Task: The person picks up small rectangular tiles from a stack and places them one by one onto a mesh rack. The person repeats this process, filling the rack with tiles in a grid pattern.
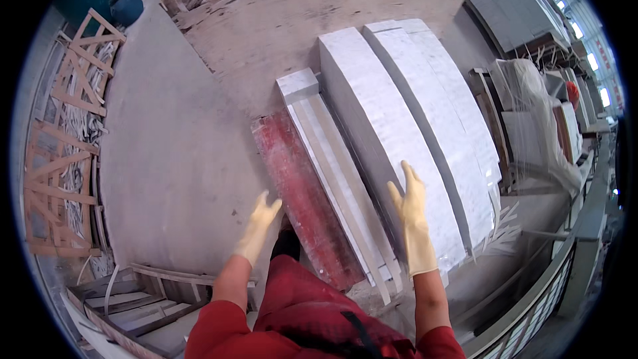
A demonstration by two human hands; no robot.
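Observation:
Both hands wear pale yellow rubber gloves. My left hand (260,218) hangs over the floor just left of a worn red board (299,189), thumb and fingers apart, with nothing in it. Over the near half of a long white-grey stone block (362,76), my right hand (413,209) has its fingers stretched and its thumb spread; whether it touches the stone I cannot tell. Right of that block stands a second row of pale stone (442,83). Between the red board and the first block lie long narrow strips (335,176), with a short white piece (297,84) at their far end.
Wooden crate frames (63,189) with pale strips line the left side. A blue barrel (127,8) stands at the far left. Slabs under clear plastic sheeting (531,106) and a metal rail (555,286) are on the right. A timber rack (156,296) sits at the lower left.

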